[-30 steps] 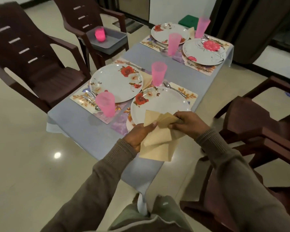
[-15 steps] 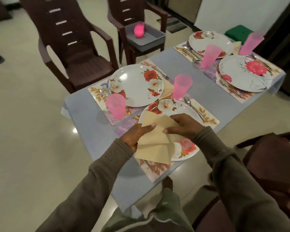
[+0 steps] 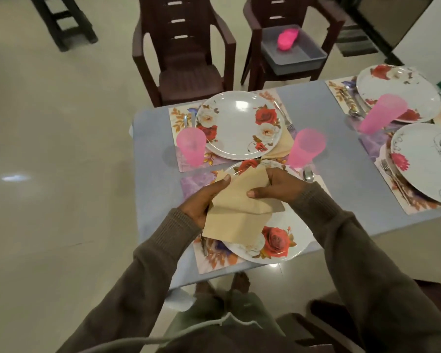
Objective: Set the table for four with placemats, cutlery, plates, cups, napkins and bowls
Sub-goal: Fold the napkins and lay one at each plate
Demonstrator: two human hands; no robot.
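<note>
Both my hands hold beige paper napkins [image 3: 237, 212] above the nearest floral plate [image 3: 273, 244], which lies on a flowered placemat [image 3: 214, 258]. My left hand [image 3: 204, 200] grips the stack from the left, thumb on top. My right hand [image 3: 278, 186] pinches the upper napkin's right side. Across from it sits a second plate [image 3: 239, 123] with a napkin [image 3: 280, 149] tucked under its right edge, a fork [image 3: 285, 118] and two pink cups [image 3: 191, 146] [image 3: 306, 147]. Two more plates [image 3: 395, 90] [image 3: 428, 161] and a pink cup [image 3: 381, 113] stand at the right.
The blue-grey table [image 3: 153, 154] ends just in front of my feet. Two dark plastic chairs [image 3: 186, 49] stand on its far side; one holds a grey tray [image 3: 295, 56] with a pink bowl [image 3: 287, 40]. Another chair [image 3: 323, 324] is at my lower right.
The view has swung round the table's corner, so I look more squarely down on the near plate. My hands stay on the napkins, the right one working the top napkin loose.
</note>
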